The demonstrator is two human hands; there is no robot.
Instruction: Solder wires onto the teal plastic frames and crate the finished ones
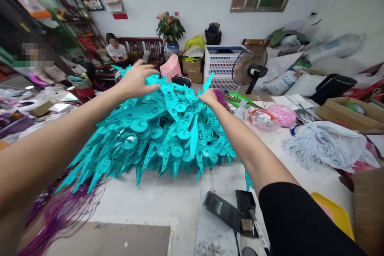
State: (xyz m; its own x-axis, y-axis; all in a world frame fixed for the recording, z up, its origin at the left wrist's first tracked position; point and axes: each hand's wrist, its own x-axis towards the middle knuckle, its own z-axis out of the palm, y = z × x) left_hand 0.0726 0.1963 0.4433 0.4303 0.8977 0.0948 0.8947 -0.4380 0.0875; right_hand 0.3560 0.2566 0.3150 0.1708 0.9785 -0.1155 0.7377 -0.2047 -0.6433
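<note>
A large heap of turquoise plastic pieces point(156, 132), with pointed blades and round discs, lies on the table in front of me. Over the heap's far left side is my left hand point(139, 81), its fingers spread and holding nothing; whether it touches the pieces is unclear. At the heap's upper right, my right hand point(208, 97) is closed on a long pointed turquoise plastic piece point(194, 138). One tip of this piece sticks up above the fingers, and the rest hangs down across the heap's front.
Purple cords point(63, 216) lie at the front left. A black tape dispenser point(223, 210) and a pen are near the front. White strings point(315, 144), a pink bundle point(281, 115) and a cardboard box point(354, 114) sit on the right. A fan point(250, 68) stands behind; people sit at the far left.
</note>
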